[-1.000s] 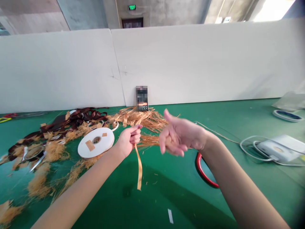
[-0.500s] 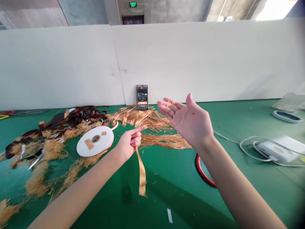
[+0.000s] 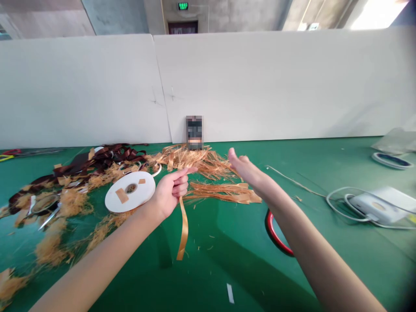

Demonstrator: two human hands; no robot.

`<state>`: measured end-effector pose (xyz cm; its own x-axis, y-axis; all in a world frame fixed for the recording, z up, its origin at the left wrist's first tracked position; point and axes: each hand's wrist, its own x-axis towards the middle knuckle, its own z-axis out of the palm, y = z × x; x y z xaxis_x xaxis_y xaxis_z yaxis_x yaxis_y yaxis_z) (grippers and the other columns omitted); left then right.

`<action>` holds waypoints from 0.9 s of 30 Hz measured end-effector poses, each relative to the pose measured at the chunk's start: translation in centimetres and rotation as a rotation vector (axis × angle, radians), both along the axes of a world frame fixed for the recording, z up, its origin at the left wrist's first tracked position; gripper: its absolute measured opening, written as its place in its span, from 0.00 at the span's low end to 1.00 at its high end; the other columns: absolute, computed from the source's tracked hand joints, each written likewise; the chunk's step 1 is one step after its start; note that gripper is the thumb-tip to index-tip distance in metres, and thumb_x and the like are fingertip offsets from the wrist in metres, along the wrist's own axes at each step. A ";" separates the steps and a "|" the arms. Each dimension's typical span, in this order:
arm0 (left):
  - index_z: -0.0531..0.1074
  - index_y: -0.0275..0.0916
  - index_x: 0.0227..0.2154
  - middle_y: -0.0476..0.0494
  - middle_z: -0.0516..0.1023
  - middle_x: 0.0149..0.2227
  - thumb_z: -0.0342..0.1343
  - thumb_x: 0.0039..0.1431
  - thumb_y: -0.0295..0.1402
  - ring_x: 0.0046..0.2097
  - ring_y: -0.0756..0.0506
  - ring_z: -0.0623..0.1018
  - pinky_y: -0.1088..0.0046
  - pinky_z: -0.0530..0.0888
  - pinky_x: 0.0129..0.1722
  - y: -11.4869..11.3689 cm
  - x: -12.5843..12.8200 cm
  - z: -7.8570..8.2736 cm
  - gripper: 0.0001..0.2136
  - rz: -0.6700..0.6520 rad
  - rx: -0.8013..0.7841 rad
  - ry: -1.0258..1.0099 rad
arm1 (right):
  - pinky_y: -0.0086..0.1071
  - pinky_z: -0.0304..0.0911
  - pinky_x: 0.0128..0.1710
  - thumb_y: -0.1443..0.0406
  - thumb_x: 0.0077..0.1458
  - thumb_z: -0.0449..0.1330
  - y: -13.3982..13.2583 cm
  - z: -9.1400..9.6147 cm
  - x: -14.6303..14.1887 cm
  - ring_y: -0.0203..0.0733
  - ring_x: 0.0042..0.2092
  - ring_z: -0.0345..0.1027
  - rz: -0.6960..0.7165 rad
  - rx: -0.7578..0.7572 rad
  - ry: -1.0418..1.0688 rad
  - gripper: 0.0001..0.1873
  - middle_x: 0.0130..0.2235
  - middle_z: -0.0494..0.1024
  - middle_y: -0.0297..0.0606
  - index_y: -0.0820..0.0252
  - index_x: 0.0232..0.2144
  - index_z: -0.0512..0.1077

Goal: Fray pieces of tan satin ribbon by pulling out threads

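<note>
A strip of gold satin ribbon (image 3: 184, 229) is pinched in my left hand (image 3: 172, 193), its loose end hanging below my curled fingers. My index finger and thumb point to the right. To the right, my right hand (image 3: 247, 169) is raised in the air and turned nearly edge-on, its fingers partly hidden; it looks open, and I see nothing in it. Behind and between the hands, a bundle of gold ribbon strips with frayed ends (image 3: 224, 193) lies on the green table (image 3: 208, 268). A pile of frayed ribbon (image 3: 195, 162) lies beyond it.
Left of my left hand is a white spool (image 3: 113, 195). Dark brown ribbon (image 3: 107, 160) and frayed scraps (image 3: 74, 203) cover the left side. A red ring (image 3: 276, 234) lies beneath my right forearm. A phone (image 3: 195, 132) stands by the white partition (image 3: 260, 86); a corded white device (image 3: 386, 201) sits right.
My right hand has turned from palm-facing to edge-on and moved slightly left and down. My left hand has shifted a little left, and the hanging ribbon end has swung left.
</note>
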<state>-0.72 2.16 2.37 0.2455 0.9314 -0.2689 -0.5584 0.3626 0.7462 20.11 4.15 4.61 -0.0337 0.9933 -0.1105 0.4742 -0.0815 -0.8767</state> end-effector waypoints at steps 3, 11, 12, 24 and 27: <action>0.73 0.25 0.33 0.60 0.47 0.17 0.49 0.60 0.24 0.14 0.60 0.48 0.83 0.46 0.12 -0.3 -0.1 -0.9 0.08 -0.077 -0.064 0.059 | 0.45 0.49 0.62 0.45 0.59 0.38 0.2 1.0 0.4 0.50 0.64 0.52 -0.089 0.111 0.300 0.37 0.62 0.60 0.53 0.65 0.60 0.54; 0.73 0.29 0.28 0.60 0.48 0.17 0.55 0.57 0.29 0.15 0.59 0.48 0.83 0.47 0.13 -0.1 0.3 -2.0 0.06 -0.064 0.075 0.144 | 0.33 0.69 0.34 0.42 0.58 0.27 -1.5 3.3 0.6 0.41 0.30 0.74 0.467 -0.131 0.532 0.46 0.30 0.79 0.47 0.67 0.38 0.74; 0.72 0.30 0.28 0.60 0.48 0.17 0.55 0.57 0.29 0.15 0.59 0.48 0.83 0.48 0.14 -0.1 0.4 -1.8 0.07 -0.055 0.102 0.143 | 0.32 0.68 0.29 0.40 0.57 0.25 -1.7 3.3 0.5 0.39 0.24 0.71 0.606 -0.292 0.449 0.48 0.24 0.77 0.45 0.67 0.33 0.75; 0.74 0.31 0.38 0.57 0.57 0.18 0.56 0.57 0.29 0.16 0.60 0.51 0.83 0.47 0.15 -1.2 0.9 -1.2 0.08 -0.064 0.134 0.150 | 0.40 0.50 0.63 0.46 0.61 0.40 -0.9 1.7 -0.6 0.45 0.63 0.55 0.170 0.050 0.461 0.36 0.62 0.62 0.49 0.66 0.59 0.58; 0.75 0.30 0.37 0.57 0.57 0.17 0.56 0.57 0.29 0.15 0.60 0.50 0.83 0.47 0.14 -0.8 0.7 -1.8 0.08 -0.080 0.070 0.125 | 0.38 0.58 0.58 0.48 0.63 0.35 -1.5 3.0 -0.4 0.45 0.59 0.62 0.248 0.190 0.663 0.35 0.58 0.68 0.48 0.66 0.57 0.62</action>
<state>0.00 1.32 0.55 0.2885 0.9276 -0.2375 -0.4309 0.3472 0.8329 19.69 2.69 7.57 -0.2603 0.9477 0.1845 -0.1757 0.1414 -0.9742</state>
